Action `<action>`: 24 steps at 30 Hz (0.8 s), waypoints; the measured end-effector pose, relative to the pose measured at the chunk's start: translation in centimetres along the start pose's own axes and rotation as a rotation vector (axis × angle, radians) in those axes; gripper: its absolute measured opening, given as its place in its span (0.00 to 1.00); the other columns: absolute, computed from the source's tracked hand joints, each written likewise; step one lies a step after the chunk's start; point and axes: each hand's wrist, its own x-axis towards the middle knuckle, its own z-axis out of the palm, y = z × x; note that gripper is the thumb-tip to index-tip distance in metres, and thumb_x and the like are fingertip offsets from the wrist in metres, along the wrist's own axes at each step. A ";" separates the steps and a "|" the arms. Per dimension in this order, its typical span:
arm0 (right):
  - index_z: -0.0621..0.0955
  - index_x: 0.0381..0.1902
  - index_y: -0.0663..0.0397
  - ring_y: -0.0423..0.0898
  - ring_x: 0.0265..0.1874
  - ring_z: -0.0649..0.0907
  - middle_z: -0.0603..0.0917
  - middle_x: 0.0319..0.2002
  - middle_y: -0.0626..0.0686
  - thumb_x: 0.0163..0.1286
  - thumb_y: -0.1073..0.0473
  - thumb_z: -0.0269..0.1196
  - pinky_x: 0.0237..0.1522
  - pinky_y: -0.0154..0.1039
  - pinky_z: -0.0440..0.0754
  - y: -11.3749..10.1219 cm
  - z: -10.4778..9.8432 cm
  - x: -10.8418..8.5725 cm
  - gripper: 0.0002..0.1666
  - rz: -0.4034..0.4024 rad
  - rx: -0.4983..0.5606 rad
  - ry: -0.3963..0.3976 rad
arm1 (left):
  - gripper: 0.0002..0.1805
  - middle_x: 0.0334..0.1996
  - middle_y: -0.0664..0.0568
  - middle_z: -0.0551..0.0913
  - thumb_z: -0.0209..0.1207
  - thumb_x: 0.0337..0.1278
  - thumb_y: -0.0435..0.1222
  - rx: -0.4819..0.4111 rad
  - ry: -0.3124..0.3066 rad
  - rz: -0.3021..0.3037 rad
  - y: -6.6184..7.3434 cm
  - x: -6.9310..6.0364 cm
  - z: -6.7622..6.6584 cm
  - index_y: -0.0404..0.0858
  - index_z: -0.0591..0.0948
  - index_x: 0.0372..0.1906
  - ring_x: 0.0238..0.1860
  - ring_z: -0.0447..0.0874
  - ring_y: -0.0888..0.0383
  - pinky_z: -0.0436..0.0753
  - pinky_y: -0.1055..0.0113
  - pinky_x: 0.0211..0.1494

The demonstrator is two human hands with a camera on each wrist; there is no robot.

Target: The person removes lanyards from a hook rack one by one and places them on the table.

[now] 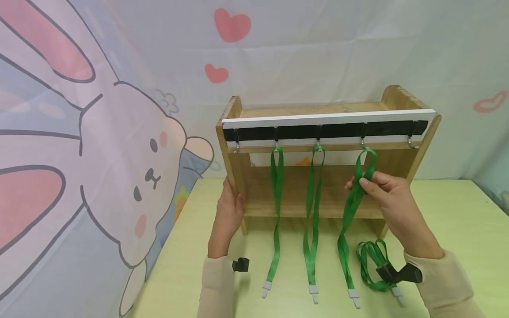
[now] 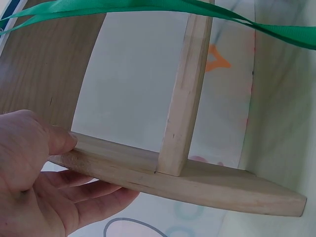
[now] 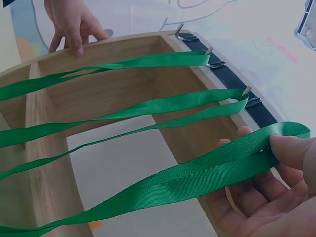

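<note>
My right hand [image 1: 395, 201] pinches a green lanyard [image 1: 351, 210] between thumb and fingers, just below its top loop. That loop is close to the fourth hook [image 1: 363, 140]; I cannot tell whether it is on it. In the right wrist view the lanyard's band [image 3: 197, 173] crosses the open fingers under the thumb. My left hand [image 1: 228, 210] grips the left side panel [image 2: 128, 173] of the wooden shelf [image 1: 302, 190], thumb on one face and fingers on the other. Two more green lanyards, one [image 1: 277, 185] on the second hook and one [image 1: 312, 207] on the third, hang down with pale clips.
A bundled green lanyard [image 1: 367, 260] lies on the pale green table [image 1: 453, 229], below my right wrist. The outer hooks, left [image 1: 237, 143] and right [image 1: 412, 140], are bare. A white strip with black tape runs along the shelf's top front. A printed cloth [image 1: 326, 53] stands behind.
</note>
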 end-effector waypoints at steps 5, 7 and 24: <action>0.84 0.50 0.68 0.46 0.57 0.80 0.90 0.41 0.50 0.79 0.58 0.57 0.61 0.39 0.66 1.0 -0.1 -0.7 0.17 0.046 -0.014 0.009 | 0.34 0.60 0.23 0.71 0.50 0.70 0.23 0.006 -0.003 -0.016 -0.1 -0.1 0.1 0.27 0.51 0.75 0.58 0.76 0.29 0.78 0.37 0.56; 0.84 0.51 0.66 0.45 0.57 0.80 0.90 0.42 0.49 0.79 0.56 0.57 0.64 0.43 0.65 1.6 -0.2 -1.2 0.18 0.078 -0.016 0.013 | 0.34 0.60 0.24 0.71 0.50 0.71 0.23 0.005 -0.008 -0.021 -0.1 -0.1 0.1 0.27 0.51 0.75 0.58 0.76 0.29 0.78 0.37 0.56; 0.84 0.49 0.66 0.45 0.46 0.87 0.90 0.40 0.49 0.81 0.58 0.54 0.50 0.36 0.82 6.0 0.2 -4.3 0.17 0.175 0.018 -0.030 | 0.34 0.65 0.25 0.68 0.49 0.73 0.24 -0.032 -0.022 -0.039 0.0 -0.1 0.3 0.29 0.49 0.76 0.61 0.74 0.29 0.78 0.37 0.57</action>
